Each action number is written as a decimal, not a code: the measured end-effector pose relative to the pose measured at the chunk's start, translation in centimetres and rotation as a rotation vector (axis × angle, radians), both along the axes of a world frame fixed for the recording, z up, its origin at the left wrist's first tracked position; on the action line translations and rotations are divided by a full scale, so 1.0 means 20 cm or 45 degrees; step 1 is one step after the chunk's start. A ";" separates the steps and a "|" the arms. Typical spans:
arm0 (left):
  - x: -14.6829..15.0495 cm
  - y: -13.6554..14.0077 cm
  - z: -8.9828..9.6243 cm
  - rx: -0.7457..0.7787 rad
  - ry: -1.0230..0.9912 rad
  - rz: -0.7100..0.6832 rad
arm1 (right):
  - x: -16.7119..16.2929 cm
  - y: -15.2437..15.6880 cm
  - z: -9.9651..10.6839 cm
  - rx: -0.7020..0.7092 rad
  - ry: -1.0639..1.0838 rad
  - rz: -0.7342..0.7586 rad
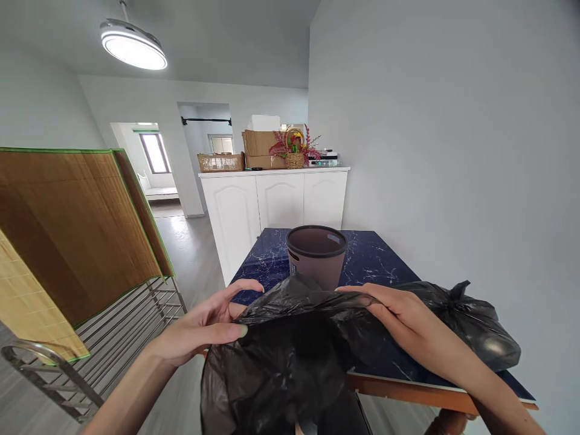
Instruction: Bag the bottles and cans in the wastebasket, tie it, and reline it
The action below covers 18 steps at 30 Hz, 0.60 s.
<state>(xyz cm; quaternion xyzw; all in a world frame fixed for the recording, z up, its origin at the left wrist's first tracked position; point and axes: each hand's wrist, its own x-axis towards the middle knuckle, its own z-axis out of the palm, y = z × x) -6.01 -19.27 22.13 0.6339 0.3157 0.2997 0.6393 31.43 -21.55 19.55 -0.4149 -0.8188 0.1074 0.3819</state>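
Note:
A black plastic garbage bag (281, 368) hangs with its mouth spread wide in front of the table's near edge. My left hand (212, 320) grips the bag's rim at the left, thumb on the near side. At the right, my right hand (394, 308) holds the opposite part of the rim, its fingers partly hidden by the plastic. Just behind the bag a brownish trash can (317, 266) with a dark rim stands upright on the table; its lower part is hidden. A tied, filled black bag (480, 326) lies beyond my right forearm.
The dark blue marble-patterned table (376, 257) meets the wall on its right. At its far end stands a white cabinet (281, 199) bearing cardboard boxes and a flower basket (294, 158). A metal rack (131, 308) draped with a bamboo mat (81, 217) is at the left.

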 end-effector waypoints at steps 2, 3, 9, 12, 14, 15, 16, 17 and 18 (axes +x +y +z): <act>-0.04 0.01 -0.01 0.022 0.026 -0.041 | 0.01 0.00 0.00 -0.007 -0.023 -0.012; -0.05 0.01 -0.02 0.040 0.034 -0.057 | 0.02 0.00 0.00 -0.003 -0.033 -0.021; -0.07 0.00 -0.02 0.131 0.149 -0.118 | 0.00 0.04 -0.04 0.177 -0.132 -0.205; 0.00 -0.04 -0.01 0.135 0.125 -0.015 | -0.11 0.03 -0.07 0.469 -0.144 -0.385; 0.06 -0.07 0.00 0.105 0.060 0.060 | -0.22 -0.02 -0.08 0.635 -0.117 -0.351; 0.10 -0.08 0.01 0.093 0.037 0.065 | -0.28 -0.04 -0.07 0.697 -0.093 -0.289; 0.13 -0.09 0.02 0.090 0.031 0.044 | -0.34 -0.07 -0.07 0.742 -0.066 -0.218; 0.15 -0.10 0.03 0.101 0.041 0.018 | -0.39 -0.09 -0.06 0.773 -0.036 -0.155; 0.17 -0.10 0.03 0.127 0.061 0.008 | -0.44 -0.10 -0.05 0.794 -0.004 -0.112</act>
